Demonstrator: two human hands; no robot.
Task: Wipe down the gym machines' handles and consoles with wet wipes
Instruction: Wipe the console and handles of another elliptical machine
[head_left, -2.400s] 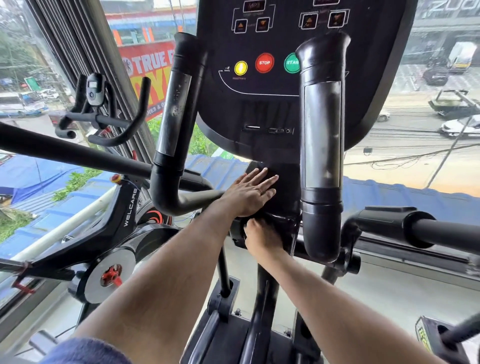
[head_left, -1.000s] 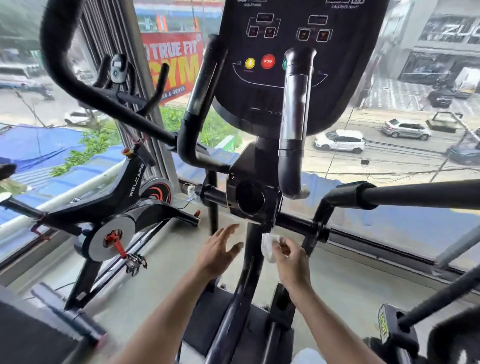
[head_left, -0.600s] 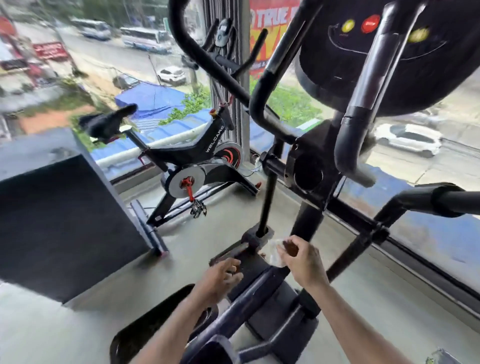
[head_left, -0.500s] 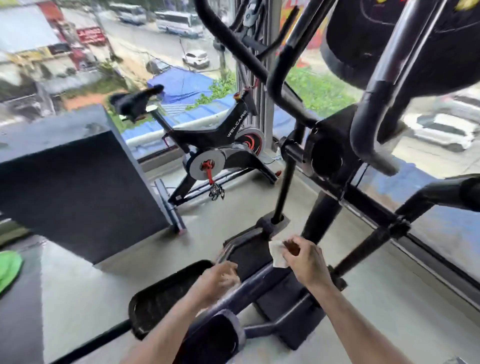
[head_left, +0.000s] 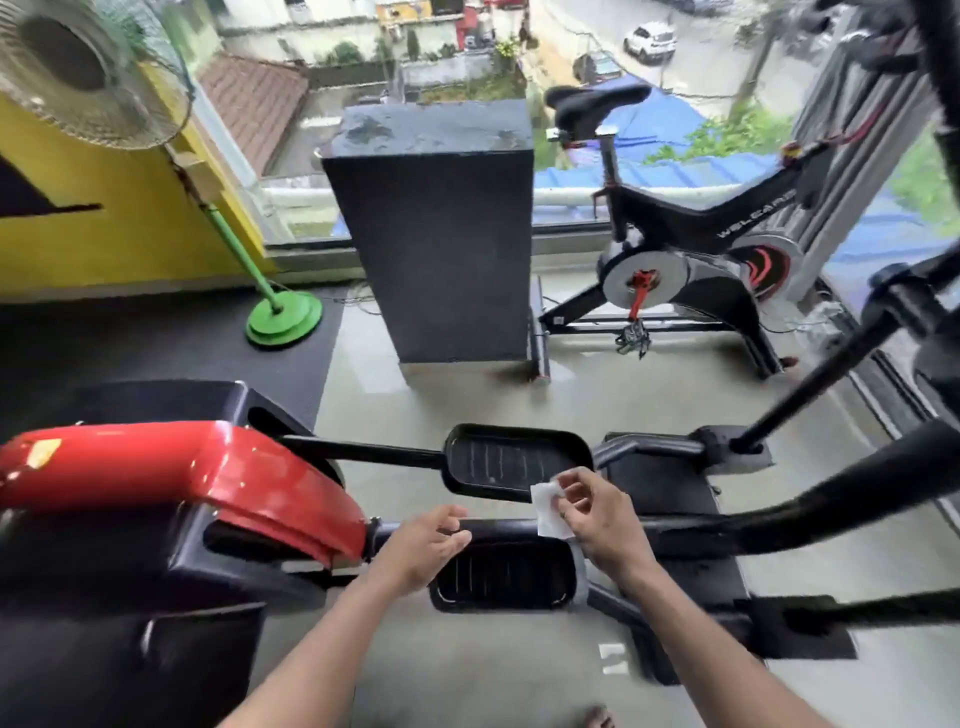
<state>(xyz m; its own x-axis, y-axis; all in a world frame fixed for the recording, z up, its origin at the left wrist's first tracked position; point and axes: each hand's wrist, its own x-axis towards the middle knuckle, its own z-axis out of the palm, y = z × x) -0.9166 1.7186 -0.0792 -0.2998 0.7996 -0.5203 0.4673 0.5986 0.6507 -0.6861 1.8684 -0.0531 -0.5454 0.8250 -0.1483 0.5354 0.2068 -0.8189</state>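
My right hand (head_left: 597, 514) pinches a small white wet wipe (head_left: 549, 506) between thumb and fingers, above the elliptical's two black foot pedals (head_left: 511, 460). My left hand (head_left: 428, 543) hovers beside it with fingers loosely curled, holding nothing, over the nearer pedal (head_left: 504, 577). The elliptical's red and black rear housing (head_left: 182, 478) fills the lower left. Its swing arms (head_left: 831, 504) cross the right side. The console is out of view.
A black spin bike (head_left: 691, 260) stands by the window at the right. A tall black box (head_left: 441, 234) sits in the middle back. A green-based pedestal fan (head_left: 283, 317) stands at the left by a yellow wall. Grey floor lies between them.
The view has swung left and down, from the console to the pedals and rear housing. Both hands came off the machine; my right still holds the wipe, my left hangs free.
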